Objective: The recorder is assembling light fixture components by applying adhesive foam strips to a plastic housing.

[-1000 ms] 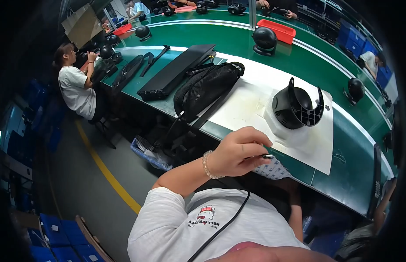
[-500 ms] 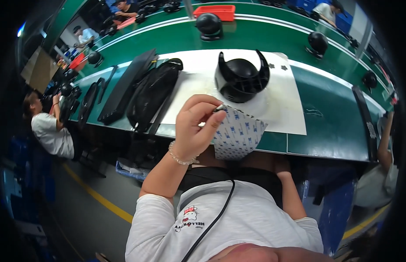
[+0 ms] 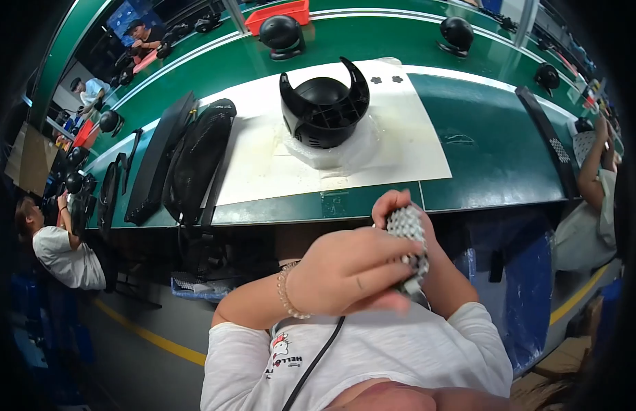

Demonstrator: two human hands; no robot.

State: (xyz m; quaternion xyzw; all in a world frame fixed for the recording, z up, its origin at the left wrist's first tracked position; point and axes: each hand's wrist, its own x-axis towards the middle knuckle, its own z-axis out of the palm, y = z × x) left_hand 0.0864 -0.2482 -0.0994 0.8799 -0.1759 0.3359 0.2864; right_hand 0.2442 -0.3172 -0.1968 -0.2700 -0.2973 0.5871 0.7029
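Observation:
In front of my body, both hands are on a curled grey-and-white dotted sheet (image 3: 404, 225). My right hand (image 3: 392, 203) grips it from the far side, its fingers curled over the top edge. Across the near end lies my left hand (image 3: 345, 266), wearing a clear bead bracelet; its fingers and thumb close around the sheet and are partly smeared by motion. On the bench beyond, a round black housing (image 3: 325, 103) with two upward prongs rests on a translucent wrapped pad (image 3: 325, 161). The sheet's underside is hidden.
A white mat (image 3: 263, 164) covers part of the green bench. Black long parts and a black bag-like bundle (image 3: 201, 151) lie left; a black strip (image 3: 547, 137) lies right. Two small dark flower-shaped pieces (image 3: 397, 79) are on the mat. Other people work at both sides.
The sheet has come off the bench edge toward my body and is now curled, dotted side showing. My right hand has risen from my lap to grip it; my left hand has moved nearer me.

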